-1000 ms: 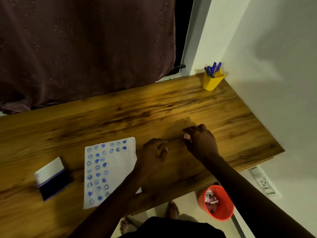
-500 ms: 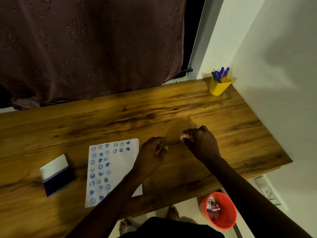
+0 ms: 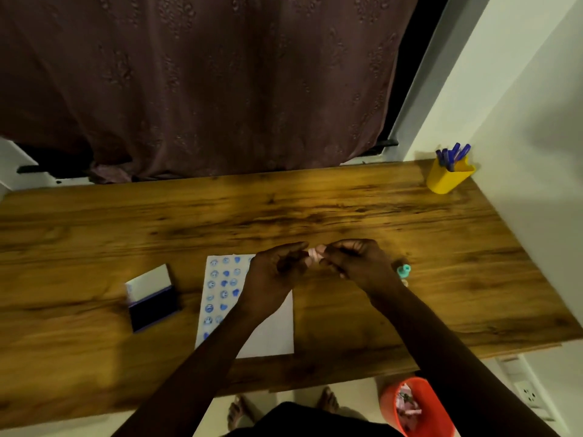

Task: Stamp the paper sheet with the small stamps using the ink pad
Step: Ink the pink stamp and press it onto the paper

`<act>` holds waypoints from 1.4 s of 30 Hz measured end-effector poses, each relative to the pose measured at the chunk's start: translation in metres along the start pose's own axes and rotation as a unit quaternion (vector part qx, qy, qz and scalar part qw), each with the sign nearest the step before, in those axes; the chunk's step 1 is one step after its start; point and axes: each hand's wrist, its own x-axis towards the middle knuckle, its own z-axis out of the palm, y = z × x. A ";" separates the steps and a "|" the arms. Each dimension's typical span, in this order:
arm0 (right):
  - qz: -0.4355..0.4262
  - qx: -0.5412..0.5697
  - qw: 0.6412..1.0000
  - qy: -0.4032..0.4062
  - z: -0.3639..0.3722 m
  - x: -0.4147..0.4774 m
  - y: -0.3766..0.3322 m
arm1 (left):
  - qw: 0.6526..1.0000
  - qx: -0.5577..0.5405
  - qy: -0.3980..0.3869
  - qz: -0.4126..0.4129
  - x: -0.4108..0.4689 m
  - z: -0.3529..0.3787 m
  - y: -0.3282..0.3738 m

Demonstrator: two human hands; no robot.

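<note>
A white paper sheet (image 3: 271, 332) lies on the wooden desk (image 3: 315, 216), its left part covered with blue stamped marks. My left hand (image 3: 274, 269) hovers over the sheet's top right corner. My right hand (image 3: 356, 263) is just to its right. Both hands pinch a small pink stamp (image 3: 314, 253) between their fingertips, above the desk. A small teal stamp (image 3: 403, 270) lies on the desk beside my right wrist. The open ink pad (image 3: 153, 305), dark blue with its white lid raised, sits to the left of the sheet.
A yellow cup (image 3: 448, 178) of blue pens stands at the desk's far right corner by the wall. A dark curtain (image 3: 205, 83) hangs behind the desk. An orange bin (image 3: 416, 408) sits on the floor at the right, near my feet.
My hands have come together and both now grip the pink stamp, closer to the sheet. The view has shifted, and the teal stamp has come into sight beside my right wrist.
</note>
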 end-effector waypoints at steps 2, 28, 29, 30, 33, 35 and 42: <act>0.000 0.002 1.000 -0.028 0.011 0.000 -0.002 | 1.000 0.005 0.008 -0.001 -0.005 -0.012 0.001; -0.135 -0.217 0.951 -0.172 0.216 0.031 -0.013 | 0.963 -0.072 0.251 -0.072 -0.100 -0.218 -0.055; -0.149 -0.245 0.941 -0.179 0.227 0.031 -0.011 | 0.959 -0.063 0.265 -0.078 -0.105 -0.225 -0.058; -0.166 -0.270 0.930 -0.186 0.236 0.031 -0.009 | 0.955 -0.054 0.280 -0.082 -0.108 -0.230 -0.062; -0.218 -0.317 0.901 -0.203 0.266 0.030 -0.004 | 0.944 -0.033 0.316 -0.091 -0.119 -0.247 -0.072; -0.244 -0.347 0.882 -0.207 0.283 0.031 0.000 | 0.942 -0.032 0.321 -0.093 -0.124 -0.255 -0.076; -0.271 -0.436 0.831 -0.216 0.327 0.034 0.009 | 0.950 -0.019 0.300 -0.081 -0.138 -0.273 -0.082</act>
